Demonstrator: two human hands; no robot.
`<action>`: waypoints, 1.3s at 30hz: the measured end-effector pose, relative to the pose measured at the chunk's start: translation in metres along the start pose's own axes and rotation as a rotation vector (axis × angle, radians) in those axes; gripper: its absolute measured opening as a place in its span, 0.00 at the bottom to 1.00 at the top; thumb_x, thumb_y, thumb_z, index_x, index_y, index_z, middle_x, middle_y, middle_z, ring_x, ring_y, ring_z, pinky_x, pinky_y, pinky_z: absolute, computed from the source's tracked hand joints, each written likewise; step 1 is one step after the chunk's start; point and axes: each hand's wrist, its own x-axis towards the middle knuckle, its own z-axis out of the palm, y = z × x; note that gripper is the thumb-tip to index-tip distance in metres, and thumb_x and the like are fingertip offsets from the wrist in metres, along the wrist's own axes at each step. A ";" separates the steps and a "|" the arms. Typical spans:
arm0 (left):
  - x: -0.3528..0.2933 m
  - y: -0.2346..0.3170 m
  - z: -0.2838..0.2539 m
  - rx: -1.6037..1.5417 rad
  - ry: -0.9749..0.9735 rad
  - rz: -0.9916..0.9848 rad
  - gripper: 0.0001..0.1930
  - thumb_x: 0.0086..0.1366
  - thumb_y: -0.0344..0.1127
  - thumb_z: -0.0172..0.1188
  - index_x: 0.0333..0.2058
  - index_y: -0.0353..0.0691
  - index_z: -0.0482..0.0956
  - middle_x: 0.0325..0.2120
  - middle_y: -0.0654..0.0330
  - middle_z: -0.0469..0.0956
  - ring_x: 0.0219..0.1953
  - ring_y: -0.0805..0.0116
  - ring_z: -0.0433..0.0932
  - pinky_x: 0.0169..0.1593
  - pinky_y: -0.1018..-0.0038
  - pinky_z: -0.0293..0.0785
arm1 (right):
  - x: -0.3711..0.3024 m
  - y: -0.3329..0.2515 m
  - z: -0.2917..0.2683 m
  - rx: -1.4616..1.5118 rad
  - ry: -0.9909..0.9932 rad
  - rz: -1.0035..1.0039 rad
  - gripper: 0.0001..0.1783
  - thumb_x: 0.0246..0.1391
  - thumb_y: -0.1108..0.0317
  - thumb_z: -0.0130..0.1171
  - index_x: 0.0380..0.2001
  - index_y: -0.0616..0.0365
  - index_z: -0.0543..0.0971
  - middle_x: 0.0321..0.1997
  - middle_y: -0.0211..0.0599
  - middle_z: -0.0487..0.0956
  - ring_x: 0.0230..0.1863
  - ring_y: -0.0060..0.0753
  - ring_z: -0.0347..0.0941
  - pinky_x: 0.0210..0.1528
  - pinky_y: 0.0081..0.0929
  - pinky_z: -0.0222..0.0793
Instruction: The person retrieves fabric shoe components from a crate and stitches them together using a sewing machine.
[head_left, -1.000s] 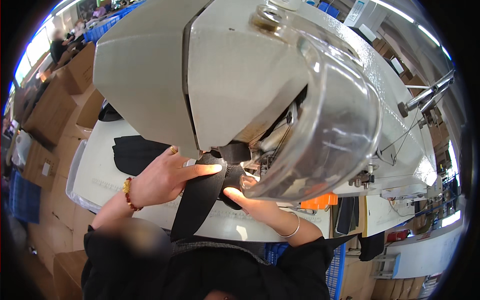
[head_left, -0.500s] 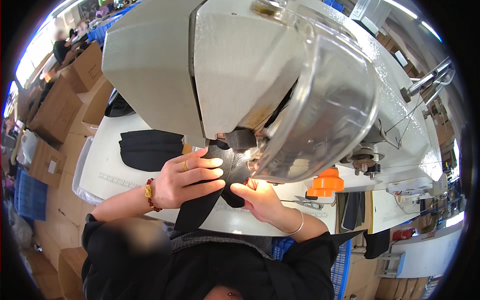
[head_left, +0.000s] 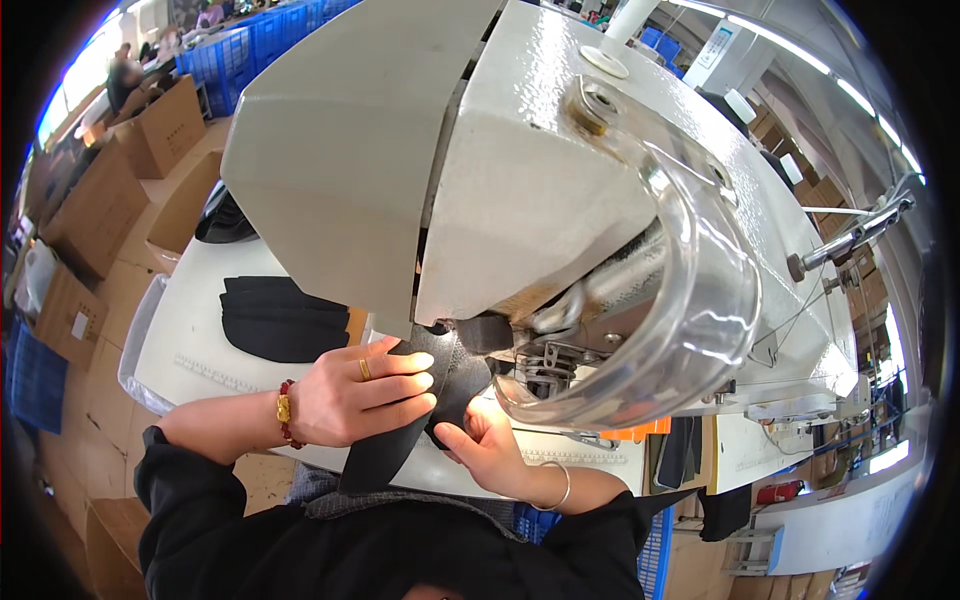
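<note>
Black fabric pieces (head_left: 388, 450) lie under the head of a grey-white sewing machine (head_left: 330, 150), where a small light shines on a textured seam area. My left hand (head_left: 365, 395) rests flat on the fabric, its fingers stretched out toward the stitching spot. Just right of it, my right hand (head_left: 492, 450) pinches the fabric's right edge between thumb and fingers; some fingertips are hidden. The needle cannot be made out behind the machine head. Over the right side of the sewing area curves a clear plastic guard (head_left: 715, 300).
A stack of black cut fabric pieces (head_left: 285, 320) lies on the white table (head_left: 180, 340) at left. An orange object (head_left: 640, 431) shows partly below the guard. Cardboard boxes (head_left: 100, 215) and blue crates (head_left: 218, 72) stand to the left; a person sits far back there.
The view has shifted, so the machine, table and hands sit lower in it. The orange object is now mostly hidden. Both hands stay at the fabric in nearly the same pose.
</note>
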 end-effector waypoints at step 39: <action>-0.004 -0.053 0.020 -0.532 0.196 -0.264 0.15 0.46 0.28 0.73 0.35 0.42 0.83 0.37 0.59 0.80 0.39 0.60 0.79 0.42 0.69 0.73 | 0.043 -0.020 -0.051 -1.516 -0.035 -1.078 0.07 0.56 0.66 0.57 0.33 0.57 0.79 0.37 0.41 0.78 0.31 0.34 0.73 0.38 0.31 0.70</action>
